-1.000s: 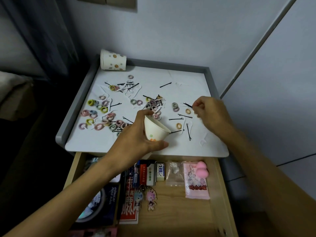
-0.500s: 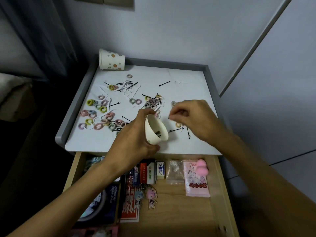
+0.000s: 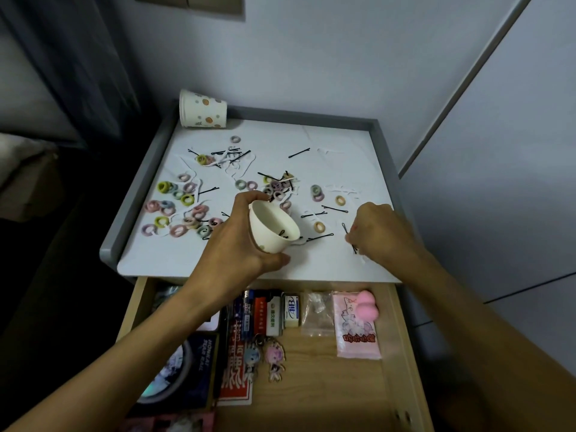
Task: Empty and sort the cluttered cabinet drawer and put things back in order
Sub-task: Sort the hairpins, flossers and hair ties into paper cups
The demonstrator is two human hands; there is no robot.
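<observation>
Two paper cups: a spotted cup (image 3: 202,113) lying on its side, and a tilted cup (image 3: 274,227). Scattered on the bench (image 3: 343,135) around the tilted cup are about a dozen black bobby pins (image 3: 320,237) and some thirty small hair ties (image 3: 187,199); they overlap too much for an exact count. In the drawer (image 3: 327,385), nearer than the tilted cup: two keychain charms (image 3: 274,358), one pink sponge (image 3: 367,307), one pink packet (image 3: 358,338), one clear bag (image 3: 316,313), one eraser (image 3: 291,311).
</observation>
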